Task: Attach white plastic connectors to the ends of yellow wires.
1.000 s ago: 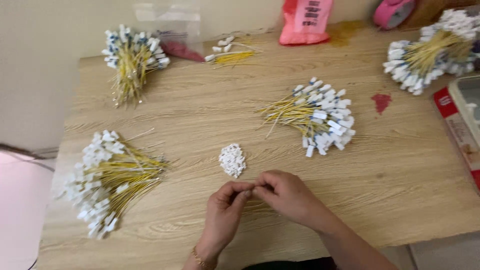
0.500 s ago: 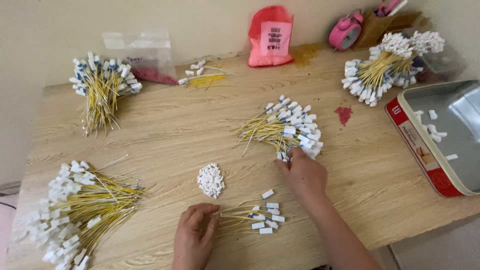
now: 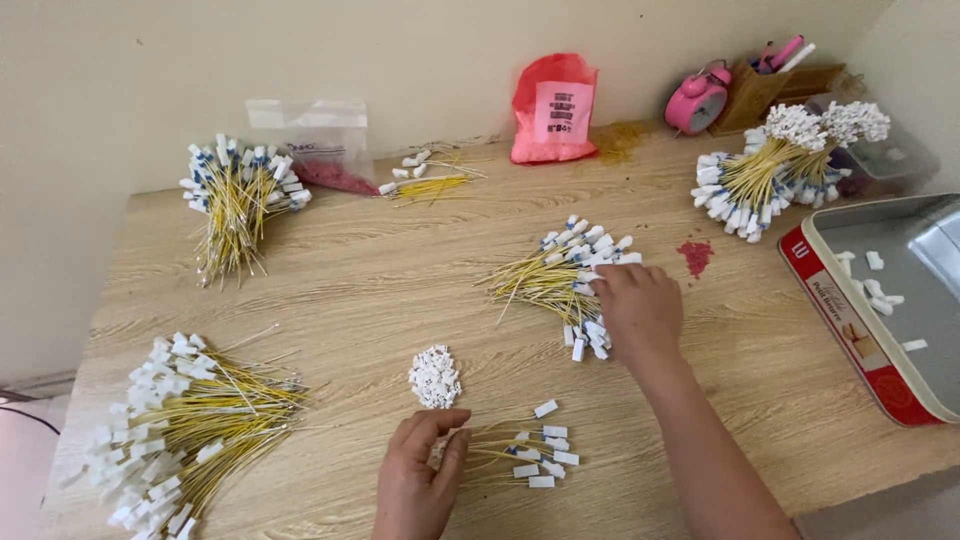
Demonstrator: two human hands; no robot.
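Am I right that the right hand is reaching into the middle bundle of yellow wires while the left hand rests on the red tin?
Not quite. In the head view the right hand is indeed on the middle bundle of yellow wires, but the left hand rests on a small bunch of wires at the near edge of the table. The red tin sits untouched on the right.

The tabletop (image 3: 380, 270) is matt, pale wood-grain laminate. Wire bundles (image 3: 560, 280) show thin yellow insulation with white plastic connectors. At the right edge, a tin tray (image 3: 930, 400) has dull grey metal inside; at the back edge lie a glossy red plastic bag (image 3: 553, 108) and a clear plastic bag (image 3: 310, 140).
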